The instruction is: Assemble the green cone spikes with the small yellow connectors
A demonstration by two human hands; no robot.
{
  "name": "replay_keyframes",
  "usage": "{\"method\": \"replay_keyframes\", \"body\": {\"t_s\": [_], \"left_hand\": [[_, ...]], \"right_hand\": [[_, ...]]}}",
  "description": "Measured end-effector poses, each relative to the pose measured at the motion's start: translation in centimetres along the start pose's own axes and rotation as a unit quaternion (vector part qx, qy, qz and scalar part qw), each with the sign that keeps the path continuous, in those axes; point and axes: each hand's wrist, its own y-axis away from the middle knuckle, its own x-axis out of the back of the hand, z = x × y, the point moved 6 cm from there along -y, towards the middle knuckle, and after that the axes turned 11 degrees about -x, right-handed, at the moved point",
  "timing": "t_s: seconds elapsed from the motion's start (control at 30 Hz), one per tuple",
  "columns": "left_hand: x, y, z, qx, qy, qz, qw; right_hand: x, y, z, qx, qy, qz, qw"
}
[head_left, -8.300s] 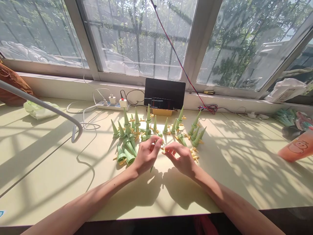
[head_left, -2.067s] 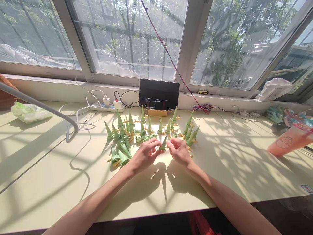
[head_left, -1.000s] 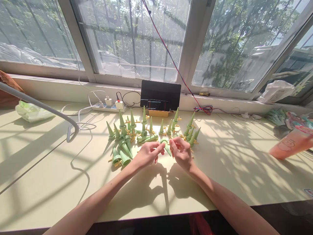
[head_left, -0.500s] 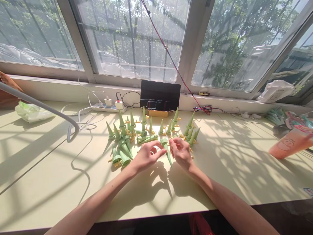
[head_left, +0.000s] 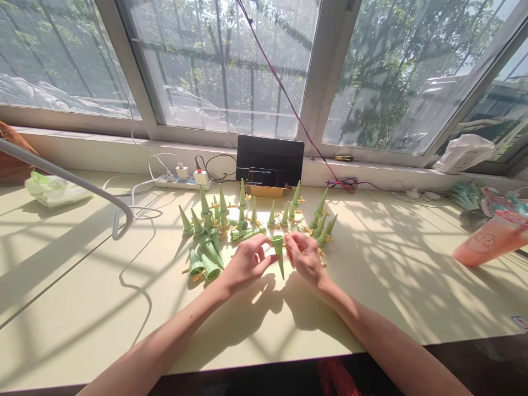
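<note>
Between my hands, a green plant watering spike [head_left: 278, 250] hangs with its hollow round end up and its tip down, above the table. My left hand [head_left: 251, 258] closes on its left side, thumb against the cone and fingers near the rim. From the right, my right hand [head_left: 304, 257] pinches at its side just below the rim; a small yellow bit shows by those fingertips. Just beyond my hands, several similar green spikes [head_left: 205, 202] with yellow valves stand tip up. Others, such as a hollow-ended spike [head_left: 211, 268], lie on their sides left of my left hand.
A dark tablet [head_left: 270, 157] leans on a stand at the back of the table [head_left: 396, 308]. A power strip [head_left: 185, 181] with white cables sits left of it. At right is a tilted pink drink cup [head_left: 490, 239]. A grey curved bar [head_left: 82, 184] crosses the left side.
The spike in my hands has turned more upright, and its open end now faces up more toward me. Its tip has shifted slightly left. My hands have barely moved.
</note>
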Motion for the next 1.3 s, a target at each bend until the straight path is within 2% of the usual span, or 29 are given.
{"method": "replay_keyframes", "body": {"t_s": [0.2, 0.83, 1.1, 1.17, 1.23, 1.3], "left_hand": [[-0.1, 0.1, 0.2, -0.08, -0.037, 0.006, 0.996], [0.5, 0.5, 1.3, -0.191, -0.14, 0.08, 0.968], [0.3, 0.1, 1.6, -0.123, -0.069, 0.092, 0.986], [0.7, 0.0, 1.4, -0.068, -0.022, 0.111, 0.991], [0.9, -0.1, 0.7, 0.027, 0.045, 0.123, 0.991], [0.7, -0.1, 0.2, 0.112, 0.112, 0.107, 0.982]], "right_hand": [[0.0, 0.0, -0.4, 0.004, 0.003, -0.008, 1.0], [-0.1, -0.1, 0.2, 0.002, 0.033, -0.008, 0.999], [0.6, -0.1, -0.2, 0.035, 0.022, 0.045, 0.998], [1.0, -0.2, -0.2, 0.046, 0.018, 0.068, 0.996], [1.2, -0.2, -0.3, 0.055, 0.016, 0.083, 0.995], [1.2, -0.1, -0.4, 0.063, 0.015, 0.083, 0.994]]}}
